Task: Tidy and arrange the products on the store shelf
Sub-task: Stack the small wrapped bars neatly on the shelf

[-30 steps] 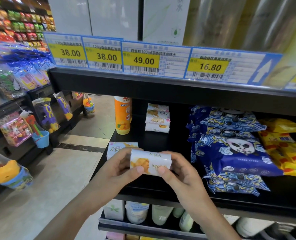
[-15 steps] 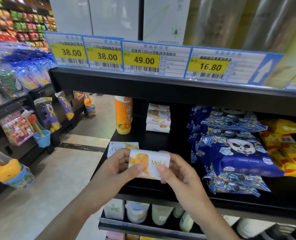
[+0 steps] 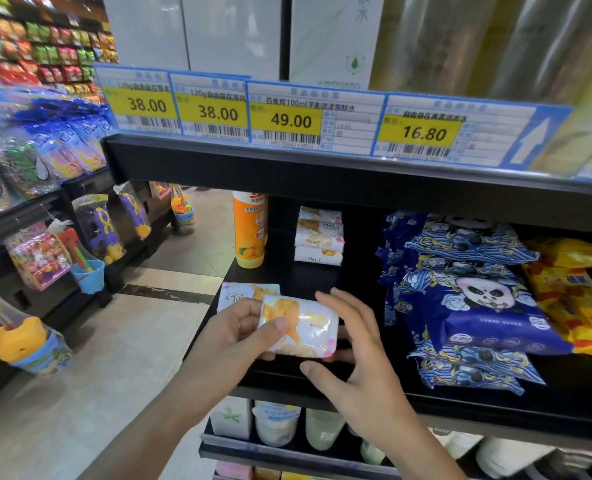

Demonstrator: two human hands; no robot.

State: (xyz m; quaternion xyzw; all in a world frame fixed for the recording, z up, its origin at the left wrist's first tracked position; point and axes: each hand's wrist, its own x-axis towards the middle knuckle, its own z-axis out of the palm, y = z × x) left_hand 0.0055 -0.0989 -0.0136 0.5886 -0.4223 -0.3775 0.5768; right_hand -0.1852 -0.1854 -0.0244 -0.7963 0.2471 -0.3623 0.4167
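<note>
- Two hands work at the near edge of a black shelf (image 3: 322,282).
- Left hand (image 3: 232,336) grips a white and orange soap pack (image 3: 299,325): thumb laid across its front face, fingers curled behind its left end. Pack is held just above the shelf's near lip, tilted a little.
- Right hand (image 3: 353,344) is loose, fingers spread and nearly straight. Fingertips touch the pack's right end; thumb reaches underneath and grips nothing.
- A second soap pack (image 3: 242,294) of the same kind lies flat on the shelf just behind and left of the held one, partly hidden by it.
- Far back on the same shelf, a stack of three soap packs (image 3: 318,235) sits near the middle.
- Just left of that stack stands an orange bottle (image 3: 249,230), upright, at the shelf's left end.
- Right of the hands, a pile of blue panda-print packs (image 3: 471,296) stacked several high; further right, yellow packs (image 3: 571,292) pressed against them.
- Above, on the front rail, price tags (image 3: 291,114) read 38.00, 38.00, 49.00, 16.80.
- White boxes (image 3: 332,39) stand on the shelf above the tags.
- Below, pale tubs and bottles (image 3: 277,424) line the lower shelf, labels too blurred to read.
- Left, across the aisle, bagged toys (image 3: 97,226) hang on a rack.
</note>
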